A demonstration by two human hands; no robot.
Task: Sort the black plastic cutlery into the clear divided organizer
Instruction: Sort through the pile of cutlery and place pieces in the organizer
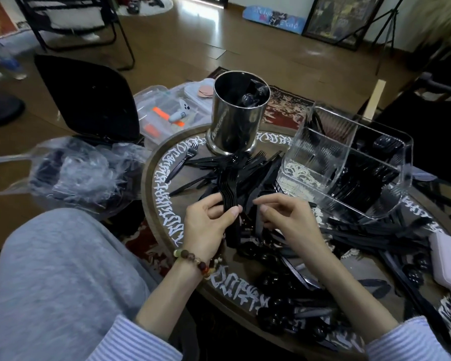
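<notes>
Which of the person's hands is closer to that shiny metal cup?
Left. The left hand, holding a stack of forks, sits below the metal cup; the right hand is farther right, nearer the clear organizer.

Both forearms reach in from six o'clock, bare below pushed-up striped cuffs. The left hand (208, 225) carries a beaded bracelet at the wrist, and its fingers (210, 201) and thumb curl round a stack of forks (228, 186), the tines pointing toward twelve o'clock. The right hand (288, 217) sits just beside it at three o'clock, palm down, fingers bent with their tips drawn together toward the left thumb; whether they pinch anything cannot be told.
</notes>
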